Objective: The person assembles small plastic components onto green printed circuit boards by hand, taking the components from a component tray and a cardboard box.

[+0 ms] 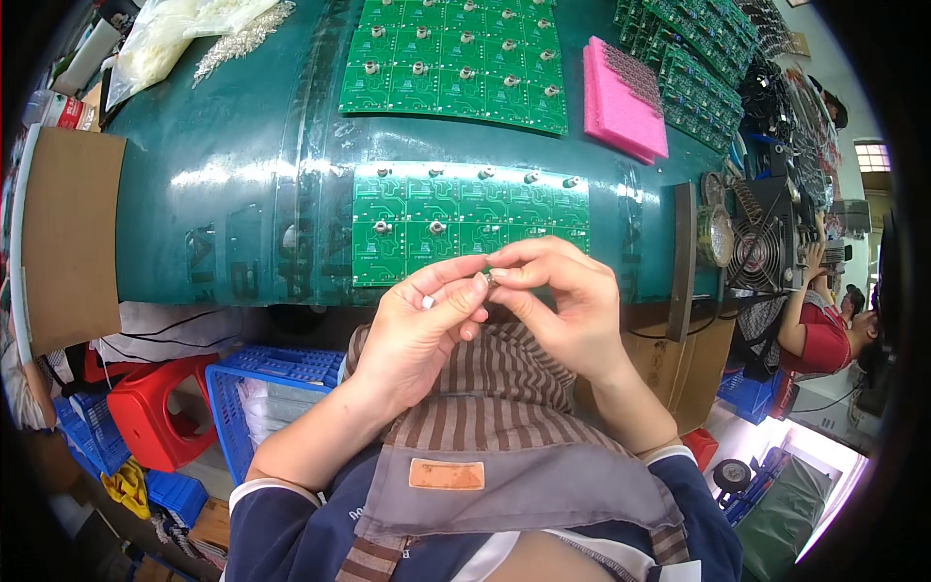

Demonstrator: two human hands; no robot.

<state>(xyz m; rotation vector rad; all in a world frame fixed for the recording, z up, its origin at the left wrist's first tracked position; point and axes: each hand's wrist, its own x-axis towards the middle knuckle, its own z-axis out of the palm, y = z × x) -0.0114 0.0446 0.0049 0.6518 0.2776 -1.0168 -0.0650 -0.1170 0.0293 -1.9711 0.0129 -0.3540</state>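
My left hand (412,335) and my right hand (577,308) meet over the table's near edge, fingertips pinched together. Between them is a tiny metallic component (492,279), mostly covered by the fingers, so its exact kind does not show. A small white piece (428,303) rests against the fingers of the left hand. Just beyond the hands lies a green circuit board panel (475,202) with several round metal parts standing on it. The right fingers overlap its near edge in the view. Farther back, a larger green board panel (441,109) carries rows of similar metal parts.
Pink foam (621,121) with rows of small parts sits at the back right, beside stacked populated boards (693,97). Plastic bags (155,44) and a pile of small metal parts (242,41) lie back left. A fan (758,250) stands right; a co-worker (810,325) sits beyond.
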